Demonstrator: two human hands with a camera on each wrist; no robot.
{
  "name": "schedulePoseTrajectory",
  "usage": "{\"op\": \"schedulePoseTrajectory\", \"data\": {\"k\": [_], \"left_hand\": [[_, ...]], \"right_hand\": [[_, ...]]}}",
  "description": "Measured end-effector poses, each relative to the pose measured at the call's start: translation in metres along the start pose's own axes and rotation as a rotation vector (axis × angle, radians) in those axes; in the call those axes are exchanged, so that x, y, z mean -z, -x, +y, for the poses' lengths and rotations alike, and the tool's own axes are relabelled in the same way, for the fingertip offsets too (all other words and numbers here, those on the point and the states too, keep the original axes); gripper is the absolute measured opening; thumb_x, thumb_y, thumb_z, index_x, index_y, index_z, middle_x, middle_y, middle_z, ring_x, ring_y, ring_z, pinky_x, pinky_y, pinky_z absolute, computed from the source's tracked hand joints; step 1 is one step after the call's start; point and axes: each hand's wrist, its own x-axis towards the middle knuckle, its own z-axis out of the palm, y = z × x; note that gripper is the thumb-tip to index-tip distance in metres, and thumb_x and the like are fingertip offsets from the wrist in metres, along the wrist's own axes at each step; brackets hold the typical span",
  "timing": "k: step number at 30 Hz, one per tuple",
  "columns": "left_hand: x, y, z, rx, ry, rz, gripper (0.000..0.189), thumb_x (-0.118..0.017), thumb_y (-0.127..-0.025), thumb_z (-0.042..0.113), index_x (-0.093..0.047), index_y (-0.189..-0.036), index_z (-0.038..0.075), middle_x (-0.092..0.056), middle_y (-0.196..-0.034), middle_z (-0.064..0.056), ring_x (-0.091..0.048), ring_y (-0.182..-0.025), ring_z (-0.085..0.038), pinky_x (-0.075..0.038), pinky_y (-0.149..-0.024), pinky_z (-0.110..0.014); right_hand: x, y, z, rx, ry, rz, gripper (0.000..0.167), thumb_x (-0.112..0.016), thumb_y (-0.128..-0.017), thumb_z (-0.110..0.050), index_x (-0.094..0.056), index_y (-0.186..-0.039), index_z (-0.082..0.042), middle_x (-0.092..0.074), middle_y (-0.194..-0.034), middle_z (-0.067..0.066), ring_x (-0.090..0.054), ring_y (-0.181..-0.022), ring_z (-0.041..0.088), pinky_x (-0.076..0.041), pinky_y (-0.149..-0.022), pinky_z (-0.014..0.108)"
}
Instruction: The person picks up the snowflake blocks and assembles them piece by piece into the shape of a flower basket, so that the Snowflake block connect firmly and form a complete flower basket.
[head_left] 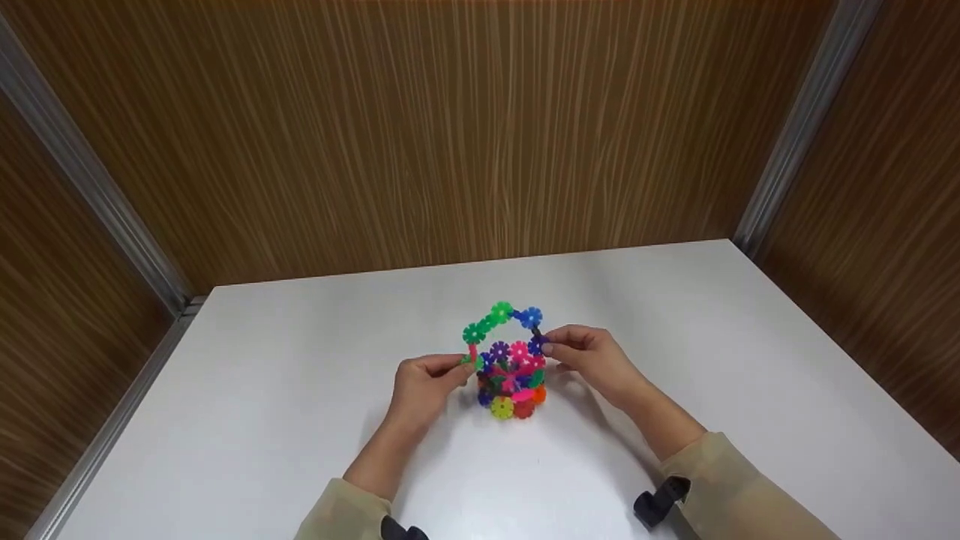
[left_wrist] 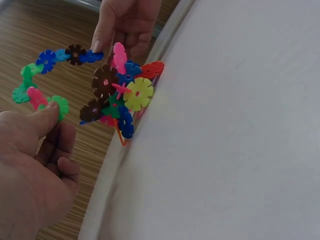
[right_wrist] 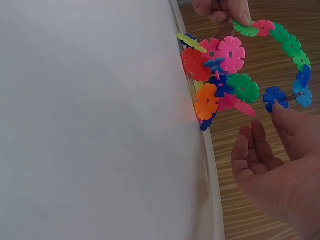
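A basket-like cluster of interlocking flower-shaped plastic discs point(head_left: 512, 382) stands on the white table, in pink, blue, green, orange, red and yellow. Above it arches a chain of the same discs point(head_left: 501, 311), running through green and blue. My left hand point(head_left: 420, 390) pinches the green disc point(left_wrist: 61, 106) at the chain's left end between thumb and finger. At the other end, my right hand point(head_left: 600, 364) holds a dark blue disc point(right_wrist: 274, 98), thumb against it. Whether either chain end touches the cluster I cannot tell.
The white table point(head_left: 285, 390) spreads around the hands. Behind it rises a wood-grain panel point(head_left: 480, 135), with more panels at both sides. Metal rails point(head_left: 810, 112) run up the corners. Black straps with small devices point(head_left: 660, 501) sit at the sleeve cuffs.
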Motion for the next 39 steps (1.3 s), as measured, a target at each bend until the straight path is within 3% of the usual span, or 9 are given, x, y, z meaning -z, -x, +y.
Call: {"op": "schedulePoseTrajectory", "data": {"k": [8, 17, 21, 27, 31, 39], "left_hand": [[-0.0046, 0.0024, 0.0027, 0.031, 0.043, 0.03, 0.014, -0.082, -0.095, 0.014, -0.084, -0.107, 0.007, -0.076, -0.095, -0.006, -0.072, -0.088, -0.019, -0.061, -0.08, -0.035], [-0.0037, 0.0035, 0.0013, 0.03, 0.048, 0.014, 0.012, -0.081, -0.095, 0.012, -0.082, -0.106, 0.006, -0.078, -0.092, -0.006, -0.076, -0.092, -0.027, -0.059, -0.076, -0.036], [-0.0031, 0.0031, 0.0014, 0.009, 0.067, 0.016, 0.012, -0.08, -0.095, 0.008, -0.08, -0.106, 0.004, -0.078, -0.092, -0.007, -0.076, -0.093, -0.031, -0.061, -0.077, -0.037], [-0.0037, 0.0028, 0.0059, -0.02, 0.124, 0.031, 0.012, -0.079, -0.095, 0.003, -0.079, -0.107, 0.0, -0.078, -0.093, -0.009, -0.076, -0.086, -0.021, -0.063, -0.079, -0.031], [-0.0036, 0.0033, 0.0075, -0.026, 0.157, 0.026, 0.014, -0.076, -0.097, 0.002, -0.078, -0.11, -0.001, -0.078, -0.096, -0.011, -0.076, -0.087, -0.021, -0.063, -0.08, -0.03], [-0.0025, 0.0028, 0.0055, -0.063, 0.131, -0.036, 0.026, -0.073, -0.099, 0.0, -0.076, -0.124, 0.002, -0.076, -0.098, -0.011, -0.077, -0.094, -0.034, -0.063, -0.079, -0.029]], "right_hand": [[0.0003, -0.0003, 0.0009, -0.006, 0.0, 0.028, 0.022, -0.07, -0.104, -0.018, -0.075, -0.12, -0.004, -0.074, -0.115, 0.01, -0.067, -0.115, 0.035, -0.057, -0.101, 0.044], [-0.0006, -0.0001, -0.0029, 0.0, -0.014, 0.034, 0.025, -0.07, -0.105, -0.021, -0.074, -0.123, -0.005, -0.073, -0.118, 0.01, -0.064, -0.121, 0.037, -0.056, -0.103, 0.043], [-0.0012, -0.0001, -0.004, 0.01, -0.012, 0.046, 0.024, -0.07, -0.104, -0.02, -0.074, -0.122, -0.004, -0.073, -0.116, 0.009, -0.064, -0.12, 0.037, -0.056, -0.103, 0.042], [-0.0015, -0.0007, -0.003, 0.03, -0.008, 0.037, 0.021, -0.07, -0.104, -0.018, -0.075, -0.118, -0.003, -0.075, -0.113, 0.01, -0.062, -0.12, 0.043, -0.056, -0.101, 0.041], [-0.0021, -0.0002, -0.0033, 0.032, -0.013, 0.035, 0.021, -0.07, -0.104, -0.019, -0.076, -0.118, -0.004, -0.075, -0.112, 0.01, -0.06, -0.12, 0.046, -0.055, -0.1, 0.041], [-0.0011, -0.001, -0.0035, 0.042, -0.006, 0.043, 0.023, -0.07, -0.105, -0.02, -0.075, -0.12, -0.004, -0.074, -0.114, 0.011, -0.061, -0.119, 0.043, -0.053, -0.105, 0.049]]}}
